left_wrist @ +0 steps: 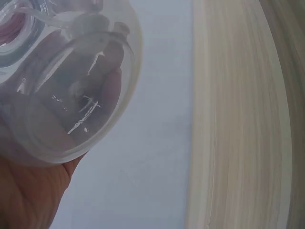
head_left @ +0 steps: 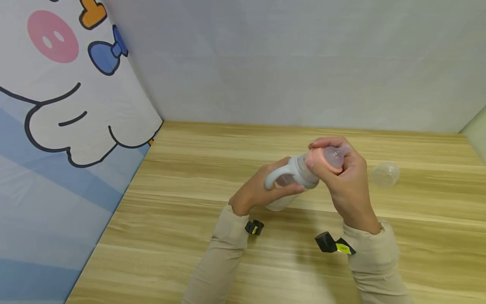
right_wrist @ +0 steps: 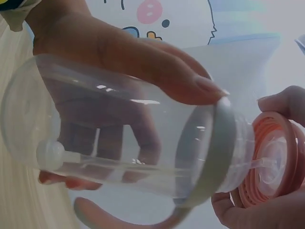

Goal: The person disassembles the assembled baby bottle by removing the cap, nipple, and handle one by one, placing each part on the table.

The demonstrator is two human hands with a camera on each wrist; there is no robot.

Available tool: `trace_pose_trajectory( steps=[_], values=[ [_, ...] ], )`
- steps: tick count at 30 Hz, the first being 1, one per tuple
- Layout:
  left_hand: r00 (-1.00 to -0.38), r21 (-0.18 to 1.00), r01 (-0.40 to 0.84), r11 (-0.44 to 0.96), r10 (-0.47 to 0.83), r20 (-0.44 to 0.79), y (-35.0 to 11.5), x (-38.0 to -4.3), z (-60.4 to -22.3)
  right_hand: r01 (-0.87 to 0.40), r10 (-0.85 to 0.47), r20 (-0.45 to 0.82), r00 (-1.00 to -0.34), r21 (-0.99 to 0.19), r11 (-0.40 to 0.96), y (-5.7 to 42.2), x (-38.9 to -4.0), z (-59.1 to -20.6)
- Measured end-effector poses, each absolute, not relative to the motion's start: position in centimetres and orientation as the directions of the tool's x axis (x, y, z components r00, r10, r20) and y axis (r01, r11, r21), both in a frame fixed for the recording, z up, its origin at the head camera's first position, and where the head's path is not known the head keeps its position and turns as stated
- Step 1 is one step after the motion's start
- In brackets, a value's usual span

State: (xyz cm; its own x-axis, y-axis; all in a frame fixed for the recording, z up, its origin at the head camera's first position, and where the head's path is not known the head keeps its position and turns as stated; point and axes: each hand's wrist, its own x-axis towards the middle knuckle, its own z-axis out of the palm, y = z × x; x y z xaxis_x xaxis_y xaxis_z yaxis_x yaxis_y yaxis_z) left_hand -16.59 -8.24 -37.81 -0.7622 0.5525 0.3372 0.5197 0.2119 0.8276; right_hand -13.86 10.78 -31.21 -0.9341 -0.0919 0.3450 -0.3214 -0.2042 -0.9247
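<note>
My left hand grips a clear baby bottle that lies tilted in the air over the table. A pale grey ring with a curved handle sits round the bottle's neck. In my right hand I pinch a pink screw collar with a clear teat in it. The right wrist view shows the collar's threaded inside facing the bottle mouth, a small gap between them. A thin straw runs from the collar into the bottle, with a white weight at its end. The left wrist view shows the bottle's base.
A clear dome cap lies on the wooden table to the right of my right hand. Behind the table hangs a pale cloth wall. A cartoon-printed sheet borders the left side.
</note>
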Motion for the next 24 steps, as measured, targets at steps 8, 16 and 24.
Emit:
trace_pose_trajectory(
  steps=[8,16,24],
  values=[
    [-0.795,0.845,0.462,0.268,0.547,0.261,-8.3,-16.5,-37.8,-0.380,-0.032,0.410,-0.912,-0.871,-0.312,11.8,-13.9,-30.6],
    [-0.801,0.842,0.460,0.283,0.540,0.256,-8.7,-16.5,-38.2,-0.412,0.043,0.432,-0.901,-0.820,-0.397,12.6,-13.8,-30.1],
    [-0.796,0.845,0.459,0.275,0.549,0.254,-9.0,-16.4,-38.4,-0.507,0.172,0.489,-0.855,-0.718,-0.477,13.9,-13.6,-29.3]
  ],
)
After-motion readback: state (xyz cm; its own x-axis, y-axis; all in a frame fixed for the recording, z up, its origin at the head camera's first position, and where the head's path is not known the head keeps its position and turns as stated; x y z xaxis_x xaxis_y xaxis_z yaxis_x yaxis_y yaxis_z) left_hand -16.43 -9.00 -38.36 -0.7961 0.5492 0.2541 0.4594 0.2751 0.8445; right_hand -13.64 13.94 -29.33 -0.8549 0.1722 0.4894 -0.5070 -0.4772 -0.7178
